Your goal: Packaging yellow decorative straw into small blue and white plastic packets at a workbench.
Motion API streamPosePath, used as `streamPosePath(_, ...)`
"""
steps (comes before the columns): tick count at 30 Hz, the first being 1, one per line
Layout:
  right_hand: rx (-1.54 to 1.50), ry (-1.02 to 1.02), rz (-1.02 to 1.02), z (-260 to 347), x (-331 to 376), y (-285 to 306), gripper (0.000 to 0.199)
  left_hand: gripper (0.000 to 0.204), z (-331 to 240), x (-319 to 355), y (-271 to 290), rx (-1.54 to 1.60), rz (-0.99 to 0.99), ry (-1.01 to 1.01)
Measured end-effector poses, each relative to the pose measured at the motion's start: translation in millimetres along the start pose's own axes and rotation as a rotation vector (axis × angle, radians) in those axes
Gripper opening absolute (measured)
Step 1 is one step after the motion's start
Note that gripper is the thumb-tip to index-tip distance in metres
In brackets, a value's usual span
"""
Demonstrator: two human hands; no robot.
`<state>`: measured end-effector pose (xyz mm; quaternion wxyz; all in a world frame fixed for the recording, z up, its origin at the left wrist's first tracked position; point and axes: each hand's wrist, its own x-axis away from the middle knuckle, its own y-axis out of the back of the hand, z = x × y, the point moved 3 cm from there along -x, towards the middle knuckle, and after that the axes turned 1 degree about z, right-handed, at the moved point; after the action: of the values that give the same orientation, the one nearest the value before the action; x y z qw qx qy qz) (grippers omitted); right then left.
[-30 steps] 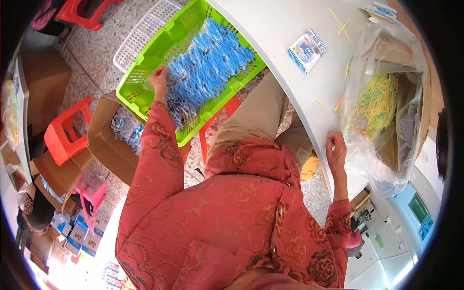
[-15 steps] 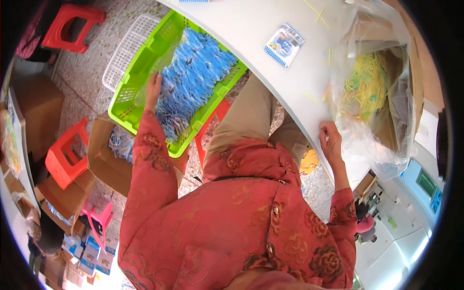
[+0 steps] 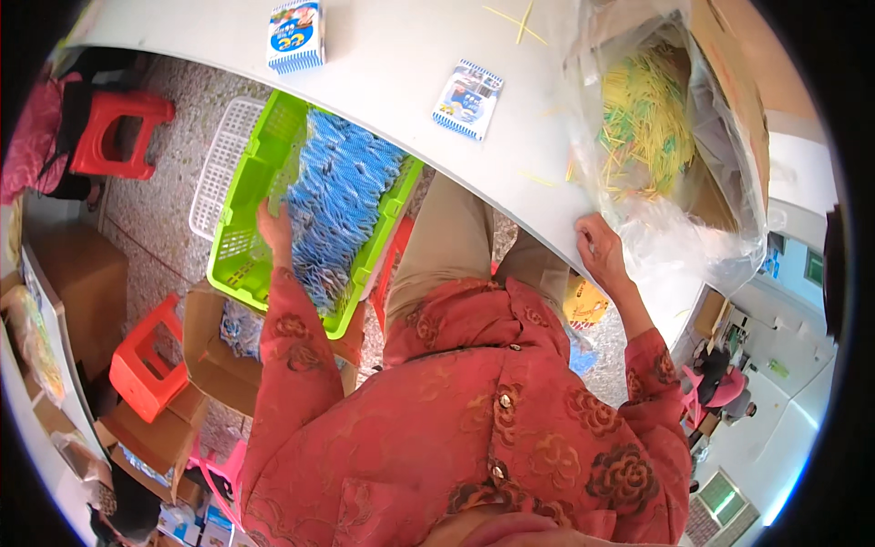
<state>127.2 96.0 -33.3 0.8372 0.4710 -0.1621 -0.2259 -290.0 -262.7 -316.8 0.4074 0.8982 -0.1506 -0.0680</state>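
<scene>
A bright green plastic crate (image 3: 244,196) stands at the left, below the table's edge. Rows of small blue-and-white packets (image 3: 342,196) are packed tightly along its right part. My left hand (image 3: 274,232) is inside the crate's left side, next to the packets, thumb and fingers apart; its fingertips are partly hidden and nothing shows in its grasp. My right hand (image 3: 602,251) rests on the table's near edge, fingers curled in, with nothing visible in them. On the white table (image 3: 383,82) lie a single flat blue-and-white packet (image 3: 468,98) and a small packet stack (image 3: 296,36).
A box lined with clear plastic (image 3: 720,155) holds many thin yellow and green sticks (image 3: 647,123), right of my right hand. Loose sticks (image 3: 521,20) lie on the table. Red stools (image 3: 118,137), a cardboard box (image 3: 205,342) and a white basket (image 3: 223,155) surround the crate.
My left hand has drawn back toward me along the crate's left side. The view has shifted, bringing the packet stack into sight. My right hand stays curled at the table edge.
</scene>
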Motion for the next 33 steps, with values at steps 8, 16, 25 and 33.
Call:
streamPosePath(8, -0.024, 0.029, -0.084, -4, 4, -4, 0.014, 0.03, -110, 53, 19, 0.319, -0.267, -0.026)
streamPosePath(16, -0.022, 0.072, -0.244, -5, 9, -7, 0.013, 0.025, -345, 90, 62, 0.875, 0.246, -0.361)
streamPosePath(25, 0.051, 0.156, -0.442, -19, 25, -20, 0.01, 0.025, -563, 131, 178, 0.967, 0.214, -1.485)
streamPosePath(33, -0.124, 0.168, -0.386, -20, 28, -16, 0.016, 0.021, -626, 201, 227, 1.344, 0.048, -1.562)
